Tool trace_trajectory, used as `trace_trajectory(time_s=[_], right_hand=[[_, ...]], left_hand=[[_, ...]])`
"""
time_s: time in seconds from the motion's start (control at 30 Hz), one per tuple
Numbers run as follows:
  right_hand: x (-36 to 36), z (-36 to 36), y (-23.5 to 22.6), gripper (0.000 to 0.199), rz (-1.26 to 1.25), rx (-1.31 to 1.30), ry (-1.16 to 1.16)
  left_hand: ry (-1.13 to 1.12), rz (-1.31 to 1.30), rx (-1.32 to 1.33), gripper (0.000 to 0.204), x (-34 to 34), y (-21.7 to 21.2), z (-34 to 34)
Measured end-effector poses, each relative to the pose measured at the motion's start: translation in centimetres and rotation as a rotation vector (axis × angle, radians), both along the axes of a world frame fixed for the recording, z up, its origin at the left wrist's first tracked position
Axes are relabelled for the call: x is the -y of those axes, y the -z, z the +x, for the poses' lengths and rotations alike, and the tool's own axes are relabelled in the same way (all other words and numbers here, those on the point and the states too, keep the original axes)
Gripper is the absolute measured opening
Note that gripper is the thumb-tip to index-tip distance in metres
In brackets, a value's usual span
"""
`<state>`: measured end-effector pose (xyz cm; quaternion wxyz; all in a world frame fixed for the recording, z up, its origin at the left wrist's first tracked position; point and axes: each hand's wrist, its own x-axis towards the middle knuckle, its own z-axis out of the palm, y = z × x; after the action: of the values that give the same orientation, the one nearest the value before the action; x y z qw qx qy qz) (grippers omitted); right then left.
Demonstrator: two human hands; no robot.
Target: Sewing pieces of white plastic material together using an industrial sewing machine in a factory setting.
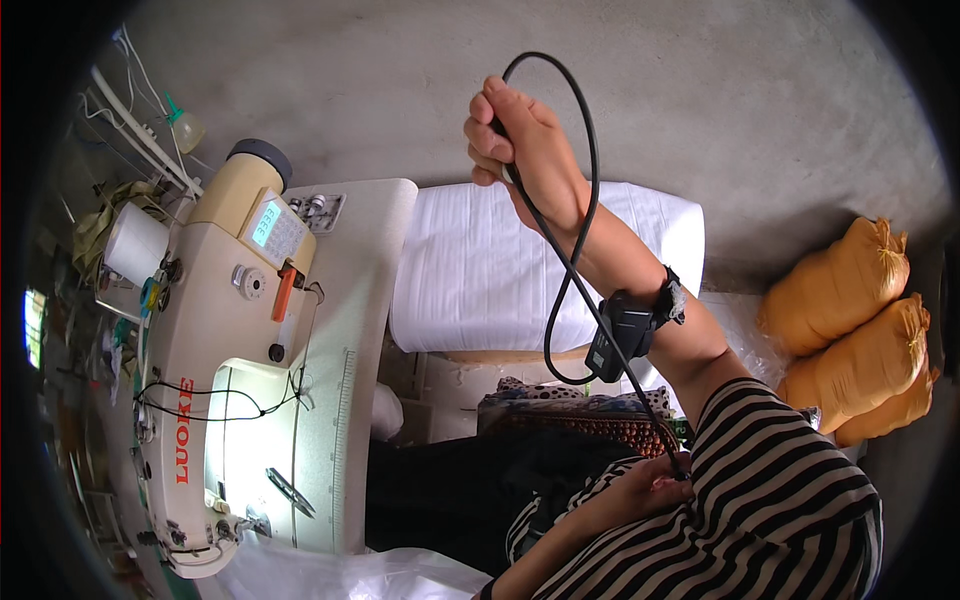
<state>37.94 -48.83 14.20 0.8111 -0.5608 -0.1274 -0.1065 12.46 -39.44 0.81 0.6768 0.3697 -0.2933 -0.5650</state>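
Observation:
My right hand (520, 140) is raised in front of the grey wall, its fingers wrapped round a black cable (590, 130). The cable arches above the fist, loops down beside the forearm, and another length runs to my lap. A black strapped device (630, 325) sits on my right wrist, with the cable passing across it. Low against my striped shirt (770, 470), my left hand (640, 492) is closed on the cable's lower part. What lies inside that grip is partly hidden.
A cream sewing machine (200, 300) stands on a table (350, 420) at the left, with tweezers (290, 492) on its bed. A white-covered surface (480, 270) stands behind. Several orange sacks (840, 290) lie at the right. Clear plastic (370, 575) is at the bottom.

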Motion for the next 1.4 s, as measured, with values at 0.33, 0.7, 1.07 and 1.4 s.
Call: trace_trajectory(time_s=[0.33,0.7,1.07,1.4], right_hand=[[1.9,-0.4,-3.8,0.033,-0.086,0.266,0.012],[8.1,-4.6,-9.3,0.034,-0.193,0.479,-0.01],[8.8,-6.5,-11.8,0.034,-0.202,0.596,0.038],[9.5,-7.6,-11.9,0.033,-0.205,0.624,0.077]], left_hand=[[-0.058,-0.047,-0.485,0.047,-2.0,-0.5,-0.6],[-0.24,0.071,-0.14,0.038,0.0,-1.4,-1.4],[-0.395,0.128,0.37,0.025,0.6,-0.4,-2.3],[-0.413,0.146,0.343,0.019,1.2,-1.3,-2.3]])
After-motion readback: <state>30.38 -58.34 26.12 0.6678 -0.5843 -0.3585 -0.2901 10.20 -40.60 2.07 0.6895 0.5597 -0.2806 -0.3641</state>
